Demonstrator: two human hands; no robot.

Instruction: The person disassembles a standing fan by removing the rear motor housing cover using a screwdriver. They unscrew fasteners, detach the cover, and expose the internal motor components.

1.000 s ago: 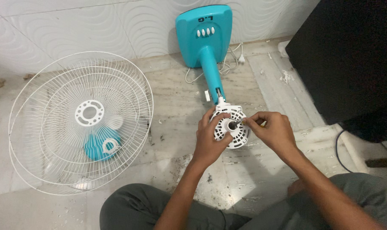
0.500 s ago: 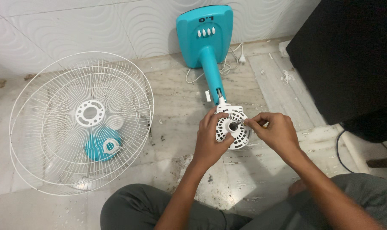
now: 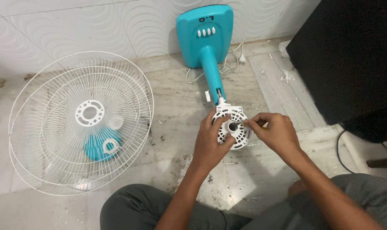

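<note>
A teal table fan (image 3: 206, 47) lies on the floor with its base against the wall. Its white slotted motor housing (image 3: 235, 127) faces up near me. My left hand (image 3: 210, 142) wraps the housing's left side, thumb on its face. My right hand (image 3: 276, 133) pinches a small screwdriver (image 3: 240, 123) whose metal tip sits at the housing's centre hole; only the tip and a bit of yellow handle show.
Two white wire fan guards (image 3: 80, 123) lie stacked at the left with a teal blade hub under them. The white power cord (image 3: 229, 61) coils by the wall. A large black object (image 3: 351, 55) stands at the right. My grey-trousered legs fill the bottom edge.
My left hand has shifted slightly up the housing, with the thumb further over its face. The right hand and screwdriver have barely moved.
</note>
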